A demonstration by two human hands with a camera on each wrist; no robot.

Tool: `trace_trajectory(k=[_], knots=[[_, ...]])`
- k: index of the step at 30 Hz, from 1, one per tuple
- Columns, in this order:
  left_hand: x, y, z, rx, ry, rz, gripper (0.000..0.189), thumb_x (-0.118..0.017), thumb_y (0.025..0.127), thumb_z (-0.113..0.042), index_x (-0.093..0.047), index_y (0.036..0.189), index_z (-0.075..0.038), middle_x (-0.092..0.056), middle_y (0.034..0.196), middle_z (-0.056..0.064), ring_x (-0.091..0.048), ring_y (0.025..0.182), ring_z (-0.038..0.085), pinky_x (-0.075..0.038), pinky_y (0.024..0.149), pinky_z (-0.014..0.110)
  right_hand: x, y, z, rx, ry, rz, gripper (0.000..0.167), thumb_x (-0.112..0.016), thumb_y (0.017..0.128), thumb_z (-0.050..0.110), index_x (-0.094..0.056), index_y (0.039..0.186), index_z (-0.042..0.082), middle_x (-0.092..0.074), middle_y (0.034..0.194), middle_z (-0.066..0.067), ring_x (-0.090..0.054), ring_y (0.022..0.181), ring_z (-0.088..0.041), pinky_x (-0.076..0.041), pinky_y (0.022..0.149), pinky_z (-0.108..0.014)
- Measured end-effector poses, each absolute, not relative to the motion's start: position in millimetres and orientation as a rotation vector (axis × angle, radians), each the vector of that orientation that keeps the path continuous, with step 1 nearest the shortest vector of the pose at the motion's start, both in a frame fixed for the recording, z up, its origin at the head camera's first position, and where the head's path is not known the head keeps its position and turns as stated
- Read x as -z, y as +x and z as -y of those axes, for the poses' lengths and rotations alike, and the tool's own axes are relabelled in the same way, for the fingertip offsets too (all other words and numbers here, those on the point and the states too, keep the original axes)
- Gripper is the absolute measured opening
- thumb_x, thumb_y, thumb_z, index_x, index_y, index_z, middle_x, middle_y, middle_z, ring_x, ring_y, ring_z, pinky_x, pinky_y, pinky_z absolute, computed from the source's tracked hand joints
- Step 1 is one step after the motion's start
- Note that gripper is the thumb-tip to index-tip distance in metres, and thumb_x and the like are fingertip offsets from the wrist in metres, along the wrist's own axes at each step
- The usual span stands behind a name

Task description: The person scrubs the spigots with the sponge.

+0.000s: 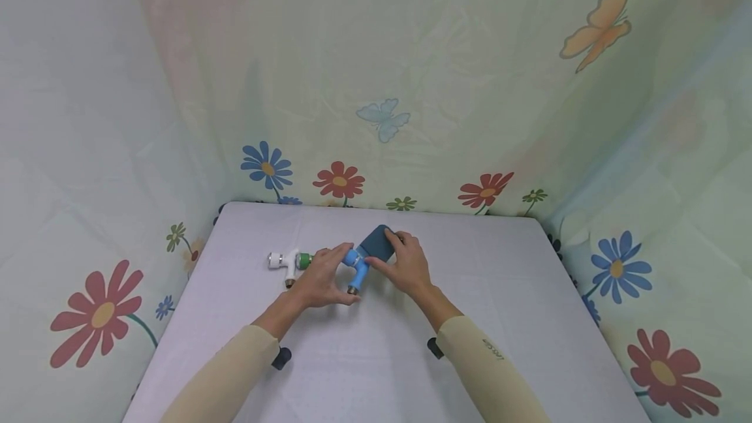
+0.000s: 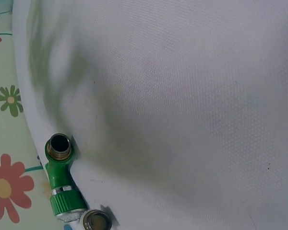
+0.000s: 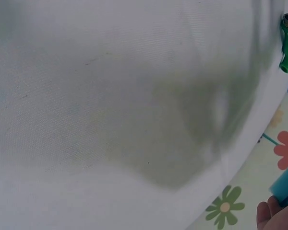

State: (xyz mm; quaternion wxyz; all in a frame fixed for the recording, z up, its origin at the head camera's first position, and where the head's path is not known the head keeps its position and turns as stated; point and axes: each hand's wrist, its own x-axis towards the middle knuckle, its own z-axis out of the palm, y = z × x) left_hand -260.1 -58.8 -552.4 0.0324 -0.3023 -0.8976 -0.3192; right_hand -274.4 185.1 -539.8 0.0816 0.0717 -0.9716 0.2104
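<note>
Between the thumb and fingers of my left hand (image 1: 322,281) is a blue tap (image 1: 360,271) with a brass threaded end pointing down. My right hand (image 1: 408,265) holds a flat dark-blue piece (image 1: 378,243) with rounded corners behind the tap, its thumb reaching the tap's upper part. In the right wrist view this piece shows as a lighter blue edge (image 3: 285,184) above the fingertips. Left of my left hand lies a white tap (image 1: 290,265). A green tap (image 2: 61,175) lies beside it, mostly hidden by that hand in the head view.
A white-covered table (image 1: 376,358) with rounded far corners lies under both hands. Printed curtains (image 1: 458,83) with flowers and butterflies hang behind it and along both sides. A dark wrist device (image 1: 282,358) shows under the left forearm, another (image 1: 435,348) by the right.
</note>
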Motion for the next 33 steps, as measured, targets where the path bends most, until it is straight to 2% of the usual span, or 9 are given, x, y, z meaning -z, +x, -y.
trace_trajectory(k=[12,15,24,33], knots=[[549,-258,61,1.001,-0.908,2.787,0.116,-0.095,0.071,-0.048,-0.032,0.163,-0.016,-0.042,0.166,0.006,-0.046,0.147,0.03,-0.037,0.122,0.06,541,-274,-195,-0.601,0.112,2.917,0.097,-0.066,0.084,0.077,-0.046,0.158,0.018,-0.05,0.151,-0.019,-0.05,0.136,-0.037,-0.05,0.11,-0.055],[548,-258,61,0.983,-0.918,2.778,0.116,-0.093,0.072,-0.052,-0.032,0.163,-0.015,-0.042,0.166,0.006,-0.046,0.147,0.028,-0.037,0.122,0.058,542,-274,-198,-0.629,0.081,2.921,0.097,-0.067,0.084,0.077,-0.046,0.158,0.018,-0.05,0.152,-0.02,-0.049,0.136,-0.038,-0.05,0.11,-0.056],[550,-259,64,1.047,-0.836,2.777,0.115,-0.095,0.071,-0.049,-0.033,0.162,-0.014,-0.042,0.165,0.007,-0.047,0.145,0.034,-0.043,0.117,0.061,547,-274,-203,-0.719,0.032,2.882,0.095,-0.067,0.086,0.074,-0.044,0.159,0.018,-0.048,0.153,-0.019,-0.048,0.137,-0.038,-0.05,0.11,-0.056],[551,-265,67,1.353,-0.628,2.679,0.115,-0.095,0.071,-0.048,-0.032,0.16,-0.013,-0.054,0.152,0.012,-0.056,0.136,0.03,-0.049,0.112,0.056,551,-268,-198,-0.851,0.043,2.913,0.093,-0.074,0.085,0.068,-0.045,0.158,0.019,-0.048,0.155,-0.017,-0.049,0.138,-0.037,-0.05,0.11,-0.058]])
